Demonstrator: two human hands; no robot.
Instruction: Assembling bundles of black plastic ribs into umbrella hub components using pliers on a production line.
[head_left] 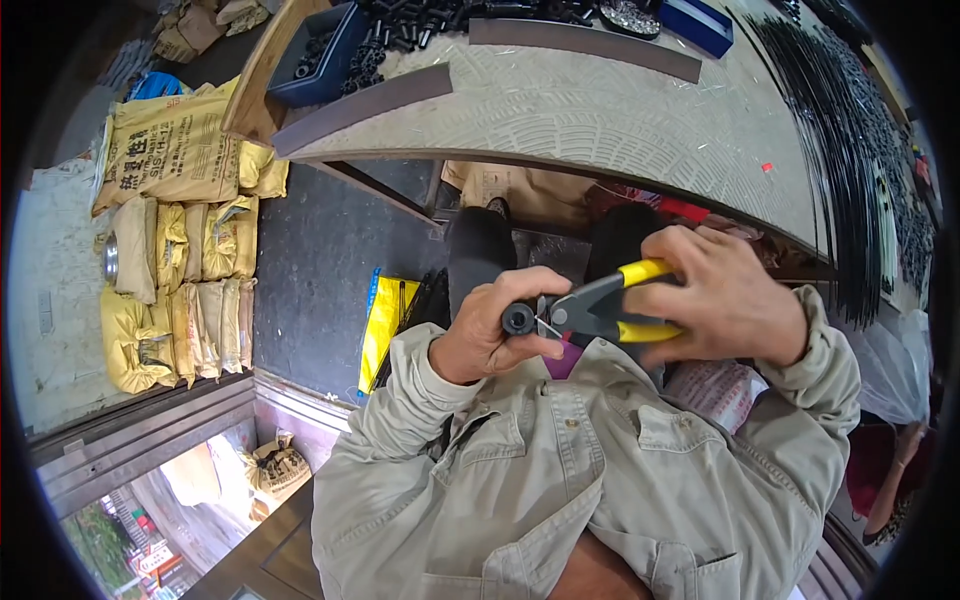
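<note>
My left hand [480,328] is closed around a black tubular part [518,319] with a round hole in its end that faces up. Closed around the yellow grips of a pair of pliers [592,306] is my right hand [728,298], slightly blurred. The pliers have dark grey arms that spread apart toward the grips. Their jaws meet the tubular part between my left thumb and fingers. A thin bright sliver shows there, too small to name. Both hands are over my lap, on the near side of the workbench.
The workbench [620,120] holds a blue bin [318,55] of black parts, loose black parts and metal strips [585,48]. Long black rods [840,170] lie along its right side. Stacked yellow sacks [170,150] stand left. Another person's arm [893,480] shows at the far right.
</note>
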